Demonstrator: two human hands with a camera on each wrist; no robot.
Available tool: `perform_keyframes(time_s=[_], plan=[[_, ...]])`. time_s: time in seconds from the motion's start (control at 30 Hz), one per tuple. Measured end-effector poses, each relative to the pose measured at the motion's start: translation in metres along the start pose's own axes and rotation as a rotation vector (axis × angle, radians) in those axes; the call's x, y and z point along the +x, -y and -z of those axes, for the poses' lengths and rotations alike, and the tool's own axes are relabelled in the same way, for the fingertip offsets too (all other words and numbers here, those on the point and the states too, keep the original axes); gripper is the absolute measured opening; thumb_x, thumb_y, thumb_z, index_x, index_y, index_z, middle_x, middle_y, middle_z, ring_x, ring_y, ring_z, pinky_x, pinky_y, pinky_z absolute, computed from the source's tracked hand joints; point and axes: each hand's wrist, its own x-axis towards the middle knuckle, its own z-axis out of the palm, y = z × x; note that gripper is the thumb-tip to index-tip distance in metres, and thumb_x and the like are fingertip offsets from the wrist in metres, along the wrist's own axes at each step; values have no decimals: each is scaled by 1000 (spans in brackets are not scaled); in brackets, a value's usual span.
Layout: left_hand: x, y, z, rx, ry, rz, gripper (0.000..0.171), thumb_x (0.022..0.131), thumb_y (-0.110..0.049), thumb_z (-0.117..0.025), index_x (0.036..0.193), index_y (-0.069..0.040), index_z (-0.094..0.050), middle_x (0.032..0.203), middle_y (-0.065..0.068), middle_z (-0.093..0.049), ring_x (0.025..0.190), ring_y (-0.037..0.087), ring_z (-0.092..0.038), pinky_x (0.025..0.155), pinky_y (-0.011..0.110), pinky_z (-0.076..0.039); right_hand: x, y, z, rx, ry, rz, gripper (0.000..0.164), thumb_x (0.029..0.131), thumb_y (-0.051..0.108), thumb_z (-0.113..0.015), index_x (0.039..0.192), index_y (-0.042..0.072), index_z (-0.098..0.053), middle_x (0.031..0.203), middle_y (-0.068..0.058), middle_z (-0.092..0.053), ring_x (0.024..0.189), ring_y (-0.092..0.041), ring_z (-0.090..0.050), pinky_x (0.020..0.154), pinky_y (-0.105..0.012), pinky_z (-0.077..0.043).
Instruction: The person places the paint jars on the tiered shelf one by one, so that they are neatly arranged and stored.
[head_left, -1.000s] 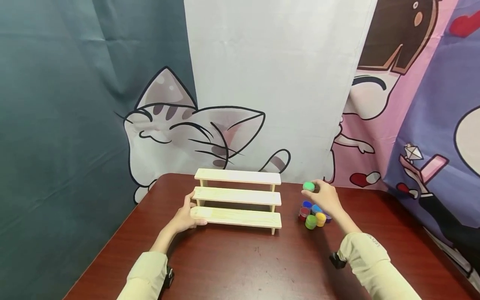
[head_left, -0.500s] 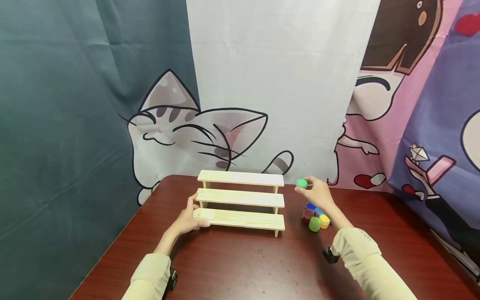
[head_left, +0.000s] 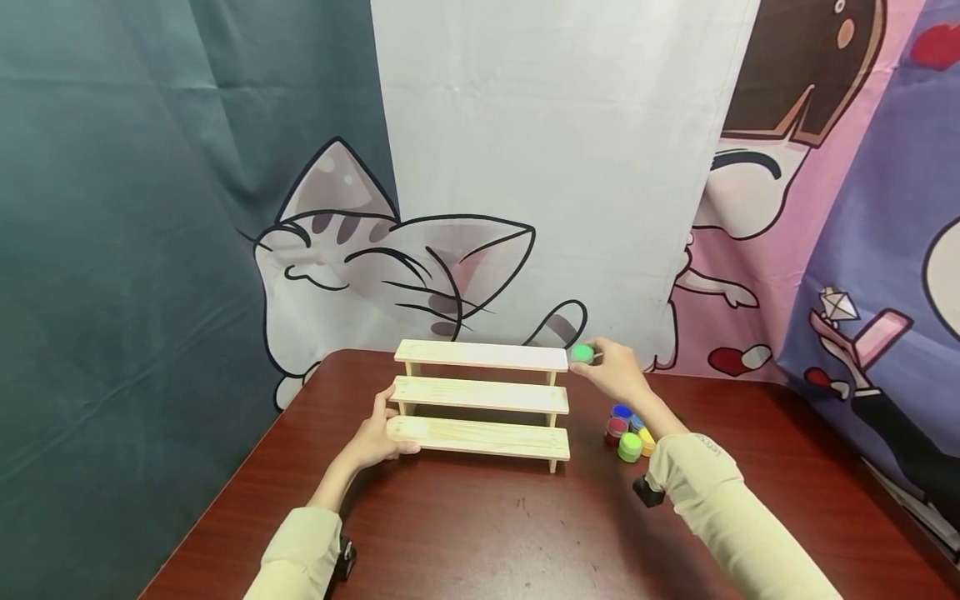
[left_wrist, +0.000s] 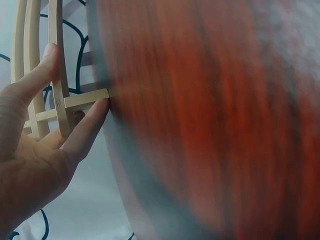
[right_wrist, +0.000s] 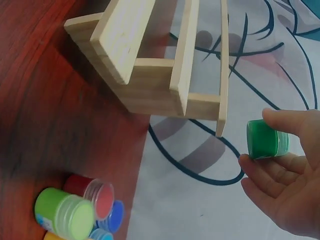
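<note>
A pale wooden three-step rack (head_left: pixel 480 393) stands on the table. My left hand (head_left: pixel 373 437) grips its left end, thumb on the lowest step and fingers round the side; the left wrist view shows the same hand (left_wrist: pixel 45 145) with a fingertip at the leg's foot. In the air, level with the top step's right end, my right hand (head_left: pixel 617 371) pinches a small green paint pot (head_left: pixel 582 355) between thumb and fingers. In the right wrist view this green pot (right_wrist: pixel 265 139) is just beyond the top step's end, apart from it.
Several paint pots stand clustered right of the rack, among them a light green pot (head_left: pixel 630 447), a dark red pot (head_left: pixel 617 430) and a blue pot (head_left: pixel 622 412). A printed curtain (head_left: pixel 480 167) hangs behind the dark red table (head_left: pixel 465 533).
My right hand has carried the green paint pot left and slightly up, from above the pot cluster to the top step's right end. My left hand keeps its grip on the rack.
</note>
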Motion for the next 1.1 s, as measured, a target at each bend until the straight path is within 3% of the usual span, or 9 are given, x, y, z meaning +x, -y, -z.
perform_keyframes(time_s=[0.33, 0.57, 1.1], plan=[[-1, -1, 1, -7, -4, 17, 115, 69, -3, -86, 154, -12, -8, 129, 33, -47, 59, 17, -56, 54, 29, -49, 10, 14, -12, 20, -1, 45, 41, 87, 22, -71, 116, -5, -62, 108, -24, -70, 98, -36, -69, 81, -45, -55], [-2, -1, 1, -27, 2, 20, 115, 70, -2, -85, 154, -12, -8, 131, 34, -46, 57, 17, -55, 54, 29, -48, 17, 19, -14, 36, 35, 24, 40, 89, 25, -70, 118, -3, -62, 109, -22, -70, 100, -35, -69, 79, -42, -55], [-2, -2, 1, -36, -10, 27, 114, 69, -1, -86, 153, -13, -10, 131, 34, -46, 58, 17, -55, 53, 28, -48, 37, 42, -28, 61, 89, 51, 44, 91, 24, -68, 123, -4, -59, 116, -23, -67, 105, -36, -67, 87, -45, -54]])
